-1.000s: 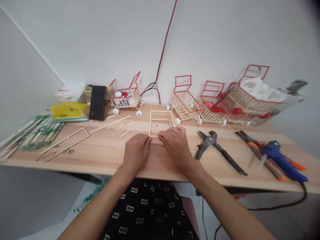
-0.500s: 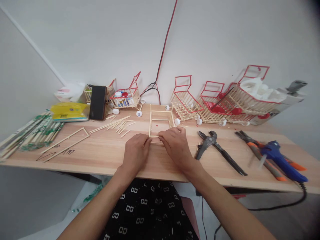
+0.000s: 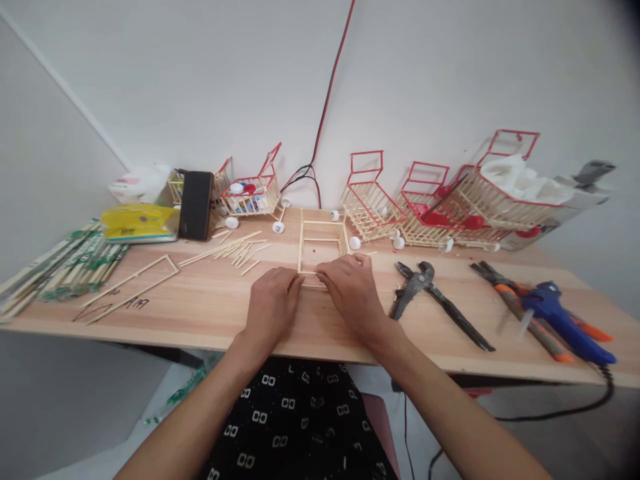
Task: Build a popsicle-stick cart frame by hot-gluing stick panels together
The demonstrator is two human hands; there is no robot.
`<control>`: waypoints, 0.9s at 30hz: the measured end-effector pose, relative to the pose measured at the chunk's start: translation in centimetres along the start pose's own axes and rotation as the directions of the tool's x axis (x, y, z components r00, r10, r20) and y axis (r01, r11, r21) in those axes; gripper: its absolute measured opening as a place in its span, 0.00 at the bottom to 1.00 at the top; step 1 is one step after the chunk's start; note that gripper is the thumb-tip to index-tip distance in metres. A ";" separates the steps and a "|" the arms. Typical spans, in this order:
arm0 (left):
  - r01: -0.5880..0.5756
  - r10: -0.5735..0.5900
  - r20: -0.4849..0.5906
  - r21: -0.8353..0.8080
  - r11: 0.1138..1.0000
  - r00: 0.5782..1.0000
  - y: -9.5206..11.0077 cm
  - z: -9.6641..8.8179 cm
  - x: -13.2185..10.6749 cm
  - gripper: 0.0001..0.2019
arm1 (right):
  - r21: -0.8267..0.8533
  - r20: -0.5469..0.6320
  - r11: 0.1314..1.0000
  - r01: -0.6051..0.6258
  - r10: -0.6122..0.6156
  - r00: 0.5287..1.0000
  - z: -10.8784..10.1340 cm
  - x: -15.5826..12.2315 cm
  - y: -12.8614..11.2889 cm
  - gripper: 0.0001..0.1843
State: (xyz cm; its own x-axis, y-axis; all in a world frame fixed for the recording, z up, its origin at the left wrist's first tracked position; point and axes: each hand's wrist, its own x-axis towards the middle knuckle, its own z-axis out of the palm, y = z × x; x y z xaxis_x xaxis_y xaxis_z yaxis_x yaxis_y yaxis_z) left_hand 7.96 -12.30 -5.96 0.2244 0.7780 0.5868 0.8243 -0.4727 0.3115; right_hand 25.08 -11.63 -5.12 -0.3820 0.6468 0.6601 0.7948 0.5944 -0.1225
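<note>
A small box-shaped frame of thin wooden sticks [image 3: 324, 223] stands on the wooden table in front of me. My left hand [image 3: 273, 297] pinches its near left corner, thumb and fingers together. At the near right corner, my right hand [image 3: 350, 283] is closed on the same frame, its fingers hiding that corner. The near bottom stick shows between both hands. Loose cut sticks [image 3: 243, 252] lie to the left of the frame, and a three-sided stick piece [image 3: 135, 273] lies farther left.
Finished miniature stick carts [image 3: 373, 207] with red handles line the wall. Black pliers [image 3: 420, 283] lie right of my hands, then a blue glue gun [image 3: 565, 320] over orange-handled pliers [image 3: 515, 300]. Leftward are a phone [image 3: 195, 205], a yellow packet [image 3: 139, 223] and bundled sticks [image 3: 83, 263].
</note>
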 end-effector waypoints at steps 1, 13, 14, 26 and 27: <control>0.002 -0.002 0.000 0.000 1.000 1.000 0.0 0.0 0.0 0.12 | 0.003 0.000 1.000 0.000 0.000 1.000 0.0 0.0 0.0 0.11; 0.009 -0.009 0.011 0.001 1.000 1.000 0.0 0.1 0.1 0.12 | 0.007 0.001 1.000 0.000 0.000 1.000 0.0 -0.1 0.0 0.11; 0.009 -0.009 0.011 0.001 1.000 1.000 0.0 0.1 0.1 0.12 | 0.009 -0.001 1.000 0.000 0.000 1.000 0.1 -0.1 0.0 0.11; 0.008 -0.008 0.006 -0.007 1.000 1.000 0.0 0.1 0.0 0.11 | 0.020 -0.012 1.000 0.004 -0.003 1.000 0.0 -0.1 -0.1 0.10; 0.007 -0.007 0.006 -0.008 1.000 1.000 0.0 0.1 0.0 0.11 | 0.018 -0.011 1.000 0.003 -0.002 1.000 0.0 -0.1 -0.1 0.11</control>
State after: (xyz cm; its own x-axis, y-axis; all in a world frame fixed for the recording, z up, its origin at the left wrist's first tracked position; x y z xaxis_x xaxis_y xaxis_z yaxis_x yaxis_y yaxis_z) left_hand 8.03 -12.31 -6.02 0.2214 0.7838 0.5802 0.8219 -0.4702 0.3215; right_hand 25.05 -11.74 -5.21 -0.3788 0.6403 0.6682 0.7850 0.6047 -0.1345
